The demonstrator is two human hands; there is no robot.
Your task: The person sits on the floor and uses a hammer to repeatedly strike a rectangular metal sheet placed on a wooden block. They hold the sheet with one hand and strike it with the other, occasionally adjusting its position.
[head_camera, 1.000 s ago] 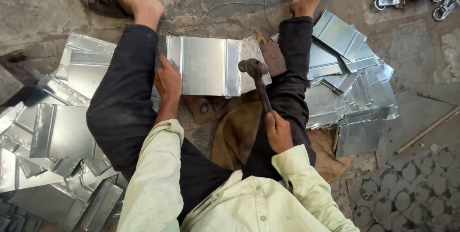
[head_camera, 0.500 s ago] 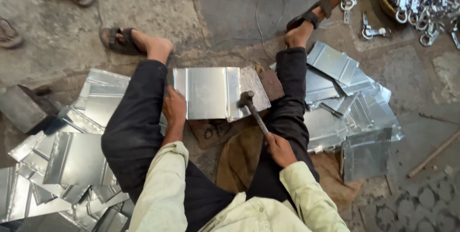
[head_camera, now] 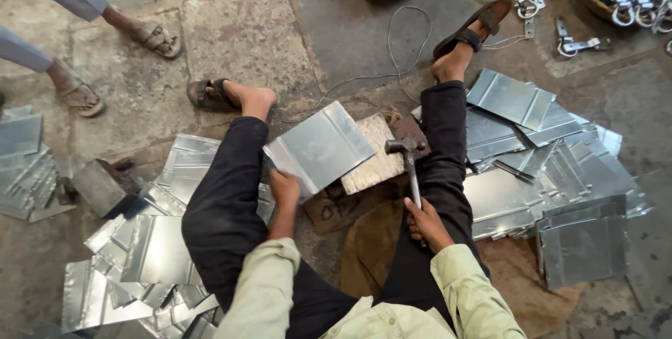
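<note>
Left hand (head_camera: 285, 189) pinches near-left corner of folded metal sheet (head_camera: 320, 146), lifting it tilted over pale block (head_camera: 378, 153) between legs. Right hand (head_camera: 425, 221) closed round handle of hammer (head_camera: 409, 165), head just right of sheet's right edge. Sheet's long axis runs near-left to far-right. Sheet stacks (head_camera: 546, 171) right, more left.
</note>
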